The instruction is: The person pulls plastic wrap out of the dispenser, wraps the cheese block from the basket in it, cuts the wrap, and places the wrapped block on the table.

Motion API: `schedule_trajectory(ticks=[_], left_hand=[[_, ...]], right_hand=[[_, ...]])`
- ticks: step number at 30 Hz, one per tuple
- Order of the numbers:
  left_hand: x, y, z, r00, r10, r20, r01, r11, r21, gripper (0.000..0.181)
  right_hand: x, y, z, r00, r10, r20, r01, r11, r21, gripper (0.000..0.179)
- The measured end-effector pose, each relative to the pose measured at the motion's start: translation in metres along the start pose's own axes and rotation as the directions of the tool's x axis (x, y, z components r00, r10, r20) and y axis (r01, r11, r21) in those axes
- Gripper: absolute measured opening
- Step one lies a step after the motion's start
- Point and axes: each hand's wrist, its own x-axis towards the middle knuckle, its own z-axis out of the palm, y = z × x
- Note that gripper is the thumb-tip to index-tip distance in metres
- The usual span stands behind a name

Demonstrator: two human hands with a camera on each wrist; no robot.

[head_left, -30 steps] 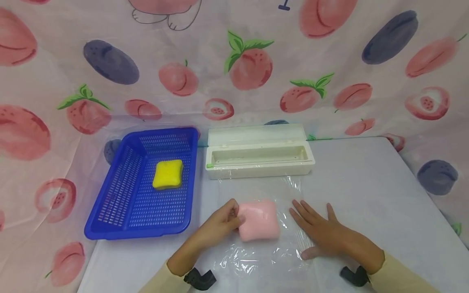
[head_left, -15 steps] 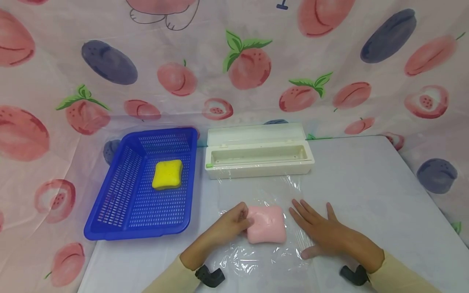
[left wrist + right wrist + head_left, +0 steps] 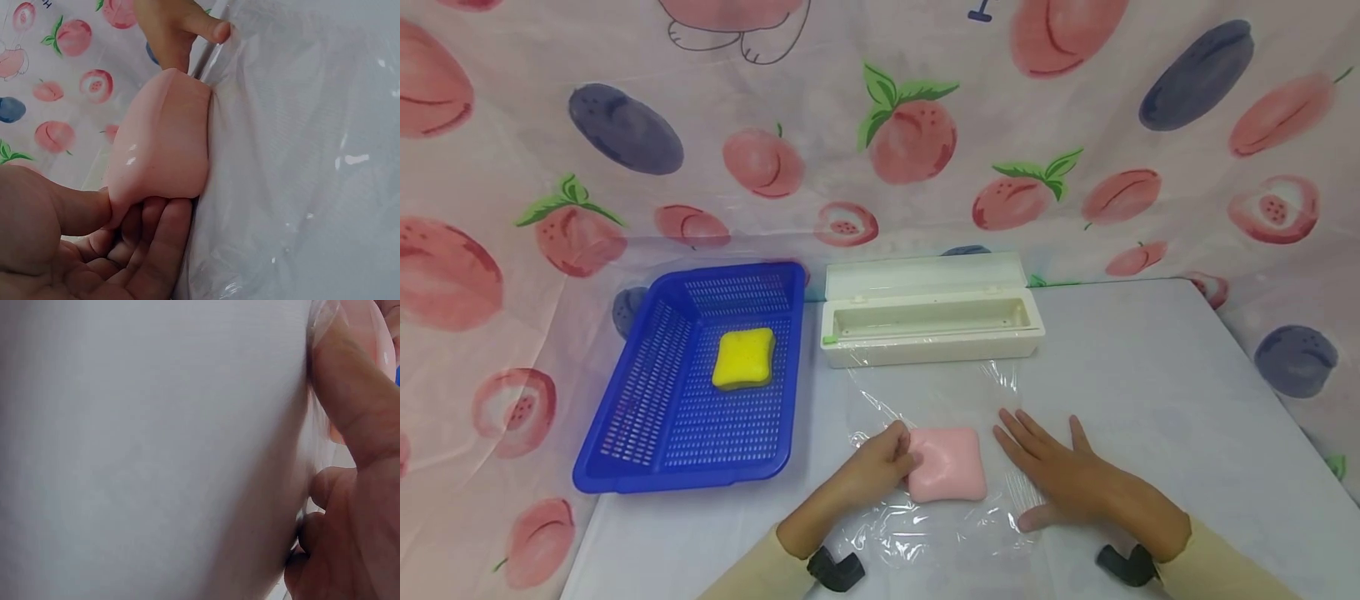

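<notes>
My left hand [image 3: 876, 467] pinches the left edge of a smooth pink pillow-shaped block [image 3: 951, 467], thumb on top and fingers curled under its side. In the left wrist view the block [image 3: 159, 137] looks thick and slightly glossy, low against a sheet of clear cling film. That film [image 3: 925, 533] spreads over the table from the front of a white cling film dispenser [image 3: 932, 350], whose lid stands up. With fingers spread, my right hand [image 3: 1060, 475] lies on the film's right edge. Its thumb [image 3: 356, 381] touches bunched film in the right wrist view.
To the left stands a blue perforated basket [image 3: 655, 475] with a yellow block [image 3: 743, 358] of similar shape inside. A white cloth [image 3: 1165, 375] covers the table. Behind it hangs a fruit-patterned curtain [image 3: 820, 92].
The left hand has shifted the pink block to the right and slightly toward the person, over the film. The right hand has stayed in place.
</notes>
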Motion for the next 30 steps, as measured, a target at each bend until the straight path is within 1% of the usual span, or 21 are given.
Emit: schedule_trajectory(ticks=[4, 8, 11, 14, 19, 20, 21, 22, 23, 24, 25, 27, 28, 30], left_hand=[[0.000, 0.001, 0.001, 1.000, 0.008, -0.025, -0.007, 0.998, 0.070, 0.019], [0.000, 0.003, 0.001, 0.999, -0.001, -0.043, 0.005, 0.996, 0.095, 0.021], [0.000, 0.003, 0.002, 0.998, -0.006, -0.059, 0.011, 0.995, 0.097, 0.021], [0.001, 0.000, 0.003, 0.998, 0.005, -0.069, 0.002, 0.995, 0.101, 0.021], [0.002, 0.001, 0.004, 0.997, 0.014, -0.078, -0.005, 0.994, 0.107, 0.022], [0.002, 0.002, 0.003, 0.997, 0.007, -0.077, 0.001, 0.994, 0.105, 0.022], [0.001, 0.003, 0.003, 0.997, -0.002, -0.075, 0.010, 0.995, 0.102, 0.022], [0.001, 0.004, 0.002, 0.998, -0.016, -0.067, 0.023, 0.995, 0.096, 0.022], [0.000, 0.006, 0.000, 0.998, -0.035, -0.056, 0.040, 0.995, 0.087, 0.023], [-0.002, 0.007, -0.001, 0.997, -0.055, -0.045, 0.058, 0.996, 0.071, 0.023], [-0.003, 0.009, -0.003, 0.997, -0.071, -0.035, 0.073, 0.996, 0.060, 0.024], [-0.008, 0.012, -0.008, 0.996, -0.087, -0.020, 0.088, 0.995, 0.056, 0.028], [-0.011, 0.013, -0.010, 0.996, -0.083, -0.022, 0.084, 0.993, 0.077, 0.031], [-0.019, 0.015, -0.014, 0.997, -0.058, -0.041, 0.063, 0.989, 0.136, 0.035]], right_hand=[[-0.001, 0.001, 0.000, 1.000, 0.003, -0.009, -0.003, 1.000, -0.022, 0.128], [-0.003, 0.002, -0.001, 1.000, -0.003, -0.019, 0.002, 0.999, -0.047, 0.126], [-0.005, 0.005, -0.001, 0.999, -0.010, -0.038, 0.008, 0.999, -0.048, 0.122], [-0.009, 0.008, 0.001, 0.997, -0.035, -0.069, 0.034, 0.999, -0.014, 0.117], [-0.018, 0.013, -0.003, 0.993, -0.054, -0.106, 0.064, 0.993, 0.101, 0.108], [-0.020, 0.014, -0.004, 0.990, -0.062, -0.124, 0.075, 0.991, 0.108, 0.105], [-0.022, 0.016, -0.005, 0.986, -0.076, -0.151, 0.090, 0.991, 0.094, 0.101], [-0.024, 0.017, -0.006, 0.978, -0.099, -0.185, 0.113, 0.991, 0.067, 0.096], [-0.026, 0.018, -0.006, 0.965, -0.127, -0.229, 0.139, 0.990, 0.038, 0.090], [-0.028, 0.019, -0.007, 0.943, -0.168, -0.285, 0.177, 0.984, 0.006, 0.084], [-0.030, 0.020, -0.007, 0.915, -0.216, -0.340, 0.222, 0.975, -0.022, 0.077], [-0.031, 0.020, -0.009, 0.852, -0.300, -0.430, 0.297, 0.952, -0.076, 0.063], [-0.032, 0.019, -0.009, 0.822, -0.336, -0.459, 0.336, 0.938, -0.086, 0.055], [-0.031, 0.016, -0.009, 0.778, -0.395, -0.489, 0.404, 0.910, -0.092, 0.044]])
